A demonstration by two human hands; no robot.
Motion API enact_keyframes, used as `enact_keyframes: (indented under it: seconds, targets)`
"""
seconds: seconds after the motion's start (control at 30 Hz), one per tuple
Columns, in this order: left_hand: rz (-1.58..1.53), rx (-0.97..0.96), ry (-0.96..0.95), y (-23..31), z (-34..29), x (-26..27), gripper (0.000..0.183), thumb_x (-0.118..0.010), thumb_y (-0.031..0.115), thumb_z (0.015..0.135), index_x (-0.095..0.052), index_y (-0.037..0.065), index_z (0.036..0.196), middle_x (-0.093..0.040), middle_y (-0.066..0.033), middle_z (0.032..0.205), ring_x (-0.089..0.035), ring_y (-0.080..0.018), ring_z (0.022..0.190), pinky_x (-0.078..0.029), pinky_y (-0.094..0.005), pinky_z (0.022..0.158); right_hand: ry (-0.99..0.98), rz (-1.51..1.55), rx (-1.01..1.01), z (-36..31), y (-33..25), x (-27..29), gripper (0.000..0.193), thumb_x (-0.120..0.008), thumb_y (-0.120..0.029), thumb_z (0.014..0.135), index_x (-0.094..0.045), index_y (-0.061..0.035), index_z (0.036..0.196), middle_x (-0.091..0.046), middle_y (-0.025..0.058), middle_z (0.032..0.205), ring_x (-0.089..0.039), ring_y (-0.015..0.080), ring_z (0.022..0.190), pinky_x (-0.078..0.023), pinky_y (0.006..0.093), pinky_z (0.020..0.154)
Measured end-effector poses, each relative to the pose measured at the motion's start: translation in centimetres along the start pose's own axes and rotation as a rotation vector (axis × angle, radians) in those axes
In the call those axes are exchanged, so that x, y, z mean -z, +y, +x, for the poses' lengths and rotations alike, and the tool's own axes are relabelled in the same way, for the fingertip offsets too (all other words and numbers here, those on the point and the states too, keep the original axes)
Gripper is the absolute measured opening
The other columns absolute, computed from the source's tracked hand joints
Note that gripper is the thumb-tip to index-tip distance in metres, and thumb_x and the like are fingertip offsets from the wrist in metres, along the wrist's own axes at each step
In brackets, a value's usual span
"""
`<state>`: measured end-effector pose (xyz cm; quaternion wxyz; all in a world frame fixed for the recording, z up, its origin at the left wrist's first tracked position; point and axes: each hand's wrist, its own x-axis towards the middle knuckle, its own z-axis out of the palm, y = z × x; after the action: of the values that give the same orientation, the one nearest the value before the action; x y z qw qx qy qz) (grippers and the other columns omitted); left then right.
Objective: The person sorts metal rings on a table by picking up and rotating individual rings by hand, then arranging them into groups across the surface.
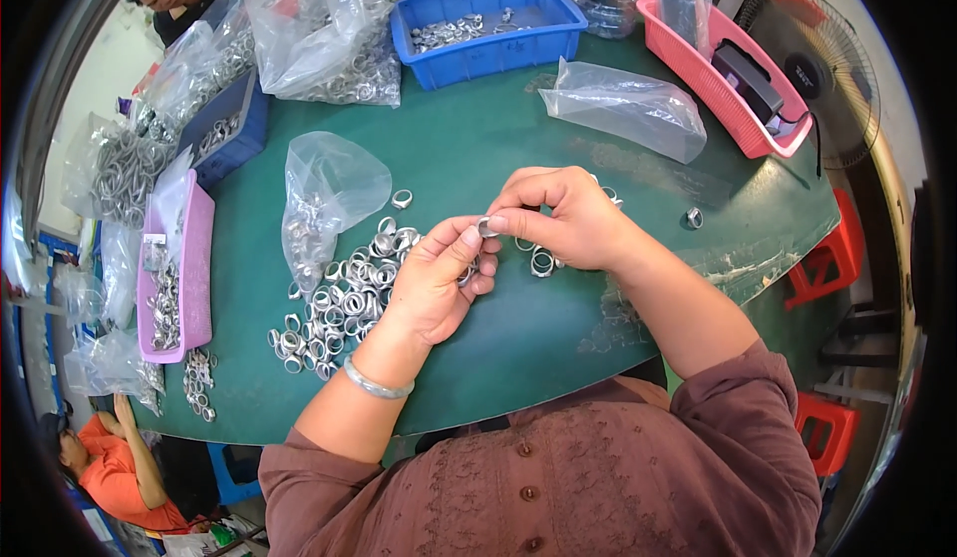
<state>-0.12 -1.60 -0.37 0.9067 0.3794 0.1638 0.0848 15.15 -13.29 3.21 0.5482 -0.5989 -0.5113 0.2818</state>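
Over the green table my two hands meet, with a silver metal ring (pixel 486 226) pinched between their fingertips. My left hand (pixel 431 283) is closed, thumb and fingers on the ring; more metal shows among its curled fingers. My right hand (pixel 568 220) grips the ring's other side between thumb and forefinger. Beside and partly behind my left hand spreads a pile of silver rings (pixel 334 308). A few rings (pixel 541 262) lie under my right hand, partly hidden by it. One ring (pixel 402 199) lies beyond the pile, and another ring (pixel 694 218) lies alone at the right.
A clear bag of rings (pixel 309 228) lies beyond the pile. Around the table stand a blue tray (pixel 498 53), a dark blue bin (pixel 254 123), a purple basket (pixel 202 268), a pink basket (pixel 678 63) and an empty clear bag (pixel 628 108). Two people are at the left.
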Motion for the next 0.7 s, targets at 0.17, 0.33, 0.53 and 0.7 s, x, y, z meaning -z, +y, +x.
enact_keyframes:
  seconds: [0.17,0.33,0.53,0.7]
  targets:
    - [-0.024,0.017,-0.026,0.3,0.0,-0.2,0.014,-0.056,0.020,0.094,-0.060,0.007,0.099,-0.060,-0.0037,0.090,-0.053,-0.0122,0.072,-0.041,-0.0212,0.057,0.101,-0.149,0.044,0.1,0.5,1.4,0.014,-0.066,-0.013,0.084,-0.067,0.0004,0.085,-0.062,0.0083,0.077,-0.059,0.0176,0.069,-0.047,0.0300,0.062]
    - [-0.168,-0.021,0.025,0.9,0.0,-0.2,0.007,-0.056,0.013,0.090,-0.057,0.007,0.092,-0.062,-0.0124,0.103,-0.063,-0.0246,0.096,-0.055,-0.0322,0.077,-0.085,-0.882,0.154,-0.6,0.9,2.4,0.025,-0.073,-0.029,0.073,-0.069,-0.0053,0.081,-0.059,0.0088,0.088,-0.052,0.0268,0.091,-0.041,0.0395,0.081]
    - [-0.177,-0.040,-0.002,1.1,-0.1,0.4,0.006,-0.057,0.010,0.088,-0.056,0.009,0.094,-0.063,-0.0102,0.100,-0.063,-0.0231,0.090,-0.055,-0.0321,0.070,-0.162,-1.008,0.095,-0.6,1.5,0.9,0.016,-0.072,-0.021,0.069,-0.069,-0.0070,0.076,-0.057,0.0074,0.089,-0.049,0.0253,0.095,-0.037,0.0375,0.083]
    - [0.103,0.052,0.169,0.8,-0.2,-0.5,0.021,-0.057,0.028,0.093,-0.058,0.009,0.102,-0.060,-0.0026,0.084,-0.053,-0.0115,0.069,-0.040,-0.0224,0.052,-0.003,-0.605,0.275,-0.3,1.2,0.4,0.009,-0.068,-0.010,0.073,-0.067,-0.0055,0.080,-0.059,0.0068,0.091,-0.051,0.0273,0.094,-0.041,0.0377,0.083]
